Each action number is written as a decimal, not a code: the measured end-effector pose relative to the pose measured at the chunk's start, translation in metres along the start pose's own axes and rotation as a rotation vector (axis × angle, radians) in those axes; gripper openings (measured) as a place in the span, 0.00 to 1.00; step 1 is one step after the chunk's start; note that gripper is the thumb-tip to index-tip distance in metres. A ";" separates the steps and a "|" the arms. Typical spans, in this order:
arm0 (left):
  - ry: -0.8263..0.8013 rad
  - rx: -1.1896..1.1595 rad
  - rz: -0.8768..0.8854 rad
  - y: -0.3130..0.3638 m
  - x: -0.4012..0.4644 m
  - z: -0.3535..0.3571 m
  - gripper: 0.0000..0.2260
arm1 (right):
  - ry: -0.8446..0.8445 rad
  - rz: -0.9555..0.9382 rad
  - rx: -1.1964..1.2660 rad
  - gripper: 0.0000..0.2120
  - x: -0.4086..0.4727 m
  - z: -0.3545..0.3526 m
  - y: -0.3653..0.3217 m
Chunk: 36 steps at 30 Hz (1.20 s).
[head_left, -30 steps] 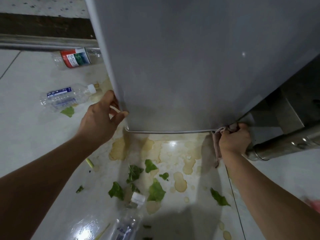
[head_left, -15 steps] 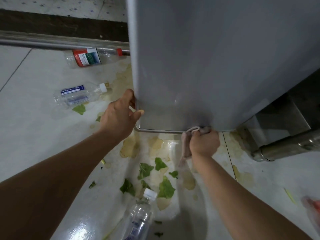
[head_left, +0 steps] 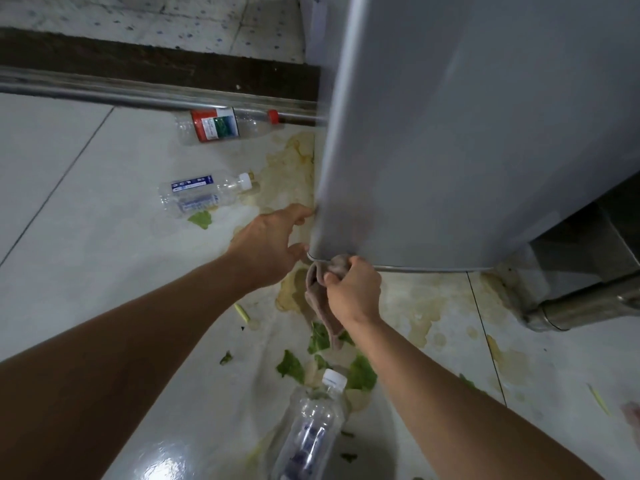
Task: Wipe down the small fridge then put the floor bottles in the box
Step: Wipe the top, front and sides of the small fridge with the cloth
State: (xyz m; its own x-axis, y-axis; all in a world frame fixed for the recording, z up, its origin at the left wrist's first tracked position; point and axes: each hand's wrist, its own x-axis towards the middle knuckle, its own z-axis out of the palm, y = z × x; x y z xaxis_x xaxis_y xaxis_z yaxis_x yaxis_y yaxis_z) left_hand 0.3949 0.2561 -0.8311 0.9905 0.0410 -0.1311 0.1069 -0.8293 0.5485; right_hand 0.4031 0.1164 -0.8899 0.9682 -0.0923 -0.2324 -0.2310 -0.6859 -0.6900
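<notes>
We see the grey fridge point(head_left: 467, 133) standing on the stained floor point(head_left: 69, 220). Our left hand point(head_left: 268, 242) grips its lower left corner; our right hand point(head_left: 353, 292) bunches a cloth point(head_left: 320, 306) against the bottom edge. Three bottles point(head_left: 221, 126) point(head_left: 204, 194) point(head_left: 311, 427) lie on the floor among leaves point(head_left: 291, 367).

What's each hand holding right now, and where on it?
The right hand grips a bunched cloth near its upper end, against the fridge's bottom edge. The left hand holds the fridge's lower corner.
</notes>
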 end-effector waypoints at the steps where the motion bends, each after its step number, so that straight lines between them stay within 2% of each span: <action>1: -0.011 0.011 -0.004 -0.002 -0.003 -0.001 0.22 | -0.051 -0.060 -0.048 0.07 -0.003 -0.002 -0.003; 6: -0.069 0.077 -0.069 -0.009 -0.022 -0.026 0.23 | -0.182 -0.200 -0.238 0.03 -0.014 -0.021 -0.032; 11: -0.161 0.084 -0.162 -0.001 -0.063 -0.075 0.24 | -0.190 -0.154 -0.221 0.05 -0.049 -0.060 -0.070; 16: -0.197 0.064 -0.247 0.024 -0.110 -0.157 0.24 | -0.284 -0.157 -0.227 0.12 -0.100 -0.119 -0.140; 20: -0.180 0.038 -0.291 0.053 -0.140 -0.240 0.24 | -0.324 -0.222 -0.224 0.12 -0.134 -0.172 -0.218; 26: -0.135 0.068 -0.287 0.097 -0.163 -0.370 0.23 | -0.318 -0.279 -0.126 0.11 -0.174 -0.244 -0.341; 31: -0.134 0.119 -0.201 0.118 -0.159 -0.460 0.23 | -0.249 -0.323 -0.186 0.17 -0.186 -0.282 -0.428; 36: -0.110 0.156 -0.110 0.136 -0.135 -0.528 0.25 | -0.132 -0.293 -0.130 0.13 -0.185 -0.311 -0.488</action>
State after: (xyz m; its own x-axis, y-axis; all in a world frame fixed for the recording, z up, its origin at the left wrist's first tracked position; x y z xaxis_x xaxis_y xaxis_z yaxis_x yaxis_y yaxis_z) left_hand 0.3210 0.4318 -0.3025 0.9572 0.0818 -0.2775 0.1908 -0.8996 0.3928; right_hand 0.3661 0.2433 -0.2969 0.9688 0.2110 -0.1297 0.0777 -0.7561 -0.6498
